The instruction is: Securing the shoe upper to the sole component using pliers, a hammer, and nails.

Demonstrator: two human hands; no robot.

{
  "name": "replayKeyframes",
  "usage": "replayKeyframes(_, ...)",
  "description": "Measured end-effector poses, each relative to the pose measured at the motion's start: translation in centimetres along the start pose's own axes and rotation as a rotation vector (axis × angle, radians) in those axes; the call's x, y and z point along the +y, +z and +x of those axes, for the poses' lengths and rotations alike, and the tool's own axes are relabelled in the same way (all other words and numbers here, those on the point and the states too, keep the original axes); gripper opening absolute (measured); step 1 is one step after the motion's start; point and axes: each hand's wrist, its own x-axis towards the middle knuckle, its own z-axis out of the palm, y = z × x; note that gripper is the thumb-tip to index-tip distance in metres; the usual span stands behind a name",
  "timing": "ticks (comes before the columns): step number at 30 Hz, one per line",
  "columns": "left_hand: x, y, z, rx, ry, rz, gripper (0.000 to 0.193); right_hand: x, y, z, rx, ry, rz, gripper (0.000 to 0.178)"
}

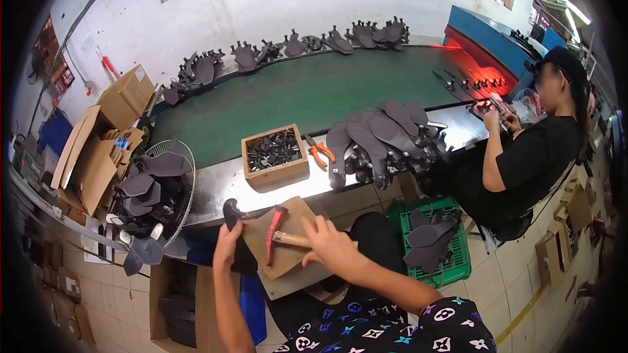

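My left hand (227, 243) is closed on a dark shoe sole (231, 212), whose curved black end sticks up above my fingers; part of it is hidden behind the hand. Beside it, a hammer (271, 238) with a red head and wooden handle lies on a tan board (297, 212). Over the hammer's handle is my right hand (335, 246), its fingers stretched out and apart, and the handle's end shows past the hand. Ahead on the metal ledge stands a wooden box (278, 175) of small black parts, with orange-handled pliers (320, 151) to its right.
Grey soles (376, 134) are piled right of the pliers. Behind runs a green conveyor belt (288, 95), its far edge lined with soles. A wire basket (191, 189) of soles stands left. At right, a person in black sits by a green crate (458, 268).
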Motion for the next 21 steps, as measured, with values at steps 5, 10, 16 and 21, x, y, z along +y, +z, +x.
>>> replayKeyframes(5, 4.5, -1.9, -2.0, 0.481, 0.304, 0.092, 0.034, 2.4, 0.2, -0.7, 0.051, 0.193, 0.539, 0.04)
replayKeyframes(10, 10.4, 5.1, -6.6, 0.516, 0.261, -0.106, 0.029, 3.0, -1.4, -4.2, 0.421, 0.181, 0.82, 0.019)
replayKeyframes(16, -1.6, 9.1, -3.5, 0.514, 0.317, 1.025, 0.092, 1.8, -4.5, -9.4, 0.26, 0.337, 1.699, 0.01)
replayKeyframes(21, 4.5, 10.4, 0.0, 0.485, 0.517, 1.269, 0.071, 5.5, -6.7, -13.4, 0.326, 0.367, 1.593, 0.015)
